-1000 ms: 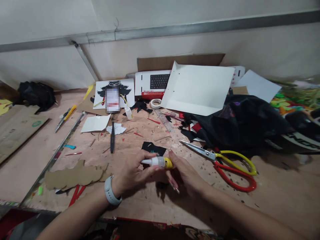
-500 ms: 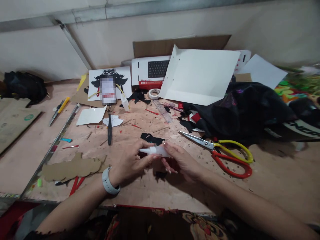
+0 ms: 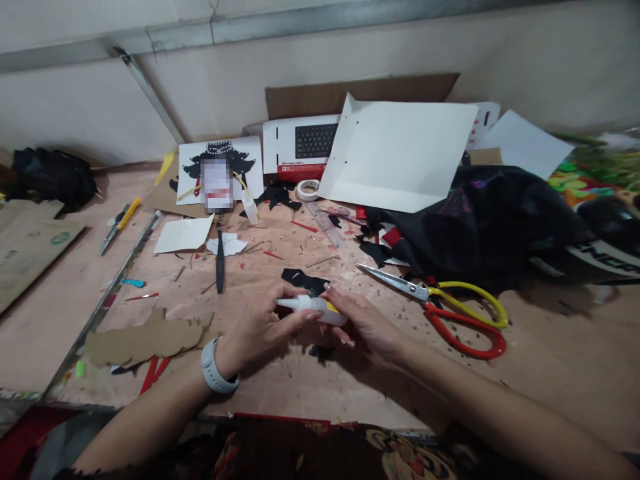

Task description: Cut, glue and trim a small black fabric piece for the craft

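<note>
A small white glue bottle (image 3: 320, 308) with a pointed nozzle lies sideways between my hands, its tip toward the left. My left hand (image 3: 267, 317), with a pale watch on the wrist, is closed around the nozzle end, thumb along the neck. The bottle's body is gripped by my right hand (image 3: 367, 320), its fingers partly hidden underneath. Just behind the bottle, a black cut piece (image 3: 305, 279) rests on the table. Large scissors (image 3: 430, 293) with one yellow and one red handle lie to the right of my right hand.
Cut cardboard (image 3: 145, 337) lies left of my left arm. Further back are a black-handled tool (image 3: 220, 263), a tape roll (image 3: 308, 190), a clear ruler (image 3: 325, 225) and a second small bottle (image 3: 250, 208). A yellow utility knife (image 3: 121, 225) sits far left; black fabric (image 3: 470, 220) spreads at right.
The bottle has turned slightly in my hands, and a yellow label patch now shows near my right fingers. Both hands stay in nearly the same place.
</note>
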Available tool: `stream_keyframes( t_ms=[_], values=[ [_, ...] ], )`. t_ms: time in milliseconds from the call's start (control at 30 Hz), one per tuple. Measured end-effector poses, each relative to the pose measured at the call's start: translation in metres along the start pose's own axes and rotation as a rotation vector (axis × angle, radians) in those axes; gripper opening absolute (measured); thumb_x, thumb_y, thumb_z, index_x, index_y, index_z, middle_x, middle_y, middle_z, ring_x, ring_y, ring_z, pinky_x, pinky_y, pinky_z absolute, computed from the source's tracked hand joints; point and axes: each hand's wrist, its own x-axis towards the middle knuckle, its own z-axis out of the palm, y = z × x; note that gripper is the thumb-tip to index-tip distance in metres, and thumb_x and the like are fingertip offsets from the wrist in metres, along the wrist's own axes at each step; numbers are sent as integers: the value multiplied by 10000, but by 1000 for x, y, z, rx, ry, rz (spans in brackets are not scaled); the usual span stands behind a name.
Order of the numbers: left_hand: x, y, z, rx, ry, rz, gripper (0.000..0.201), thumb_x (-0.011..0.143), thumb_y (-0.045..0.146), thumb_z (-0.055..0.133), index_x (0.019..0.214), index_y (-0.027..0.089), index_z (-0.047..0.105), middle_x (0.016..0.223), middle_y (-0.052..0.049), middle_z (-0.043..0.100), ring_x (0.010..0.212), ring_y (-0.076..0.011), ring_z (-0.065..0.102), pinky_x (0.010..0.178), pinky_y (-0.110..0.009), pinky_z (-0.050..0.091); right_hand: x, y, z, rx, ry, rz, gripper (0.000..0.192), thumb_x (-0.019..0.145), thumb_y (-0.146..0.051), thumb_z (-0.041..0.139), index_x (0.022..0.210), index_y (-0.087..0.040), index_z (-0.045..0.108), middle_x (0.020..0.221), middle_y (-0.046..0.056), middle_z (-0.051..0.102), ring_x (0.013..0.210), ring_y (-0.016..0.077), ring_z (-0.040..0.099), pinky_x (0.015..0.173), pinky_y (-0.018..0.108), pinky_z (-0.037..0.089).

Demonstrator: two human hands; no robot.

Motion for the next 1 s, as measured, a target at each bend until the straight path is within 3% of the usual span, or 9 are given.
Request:
stream_keyframes(
  t_ms=[100, 167, 233, 333, 467, 633, 700, 833, 1000],
  values=[
    [7, 3, -13, -43, 112, -33, 294, 848, 436, 640, 969, 173, 585, 685, 20, 626, 473, -97, 581, 452, -199, 456, 3, -4, -4, 40, 96, -36, 364, 780, -519, 703, 819, -171, 604, 599, -19, 622, 375, 33, 398, 345, 145, 241],
    [16, 2, -26, 113, 213, -20, 285, 852, 442, 632, 961, 182, 594, 700, 11, 635, 518, -110, 595, 498, -214, 457, 4, -10, -6, 79, 165, -54, 345, 762, -503, 724, 804, -186, 597, 602, -18, 627, 381, 38, 408, 336, 145, 216],
    [25, -1, -38, 383, 179, -32, 270, 858, 448, 616, 943, 191, 614, 748, -10, 658, 608, -140, 614, 561, -239, 446, 5, -16, -7, 116, 209, -79, 331, 734, -478, 756, 798, -195, 597, 612, -15, 637, 391, 45, 426, 331, 147, 208],
    [36, -12, -47, 720, 0, -115, 269, 891, 447, 545, 950, 192, 610, 769, -35, 671, 683, -192, 616, 575, -266, 398, 5, -22, -8, 110, 207, -90, 314, 717, -461, 772, 800, -197, 623, 631, -1, 661, 400, 51, 438, 336, 148, 240],
    [40, -20, -48, 906, -137, -231, 323, 923, 461, 463, 1022, 174, 575, 799, -74, 683, 738, -241, 642, 568, -278, 373, 5, -24, -8, 99, 210, -90, 282, 715, -441, 770, 761, -201, 630, 624, -6, 662, 403, 51, 442, 351, 146, 300],
    [29, -3, -40, 960, 56, -101, 514, 896, 536, 500, 1241, 155, 513, 869, -97, 670, 807, -258, 643, 654, -308, 422, 7, -23, -13, 116, 208, -104, 241, 752, -419, 741, 784, -202, 639, 636, -3, 672, 403, 53, 448, 345, 149, 302],
    [20, 5, -31, 824, -70, 41, 368, 927, 446, 492, 1165, 175, 569, 923, -83, 651, 853, -226, 626, 735, -310, 441, 8, -25, -15, 150, 226, -102, 230, 751, -408, 744, 793, -202, 648, 627, -12, 662, 402, 55, 453, 341, 156, 308],
    [5, 11, -8, 502, -589, 138, 250, 894, 372, 584, 1076, 202, 604, 1006, -57, 591, 897, -190, 586, 775, -284, 461, 8, -29, -15, 203, 291, -90, 244, 720, -404, 772, 796, -205, 653, 623, -22, 649, 406, 57, 453, 343, 170, 325],
    [-5, 7, 7, 481, -679, 64, 169, 899, 252, 561, 1053, 188, 581, 1053, -66, 570, 969, -209, 557, 873, -335, 456, 7, -29, -15, 147, 255, -121, 249, 738, -411, 755, 830, -204, 652, 654, -24, 650, 425, 63, 462, 365, 188, 336]
  ],
)
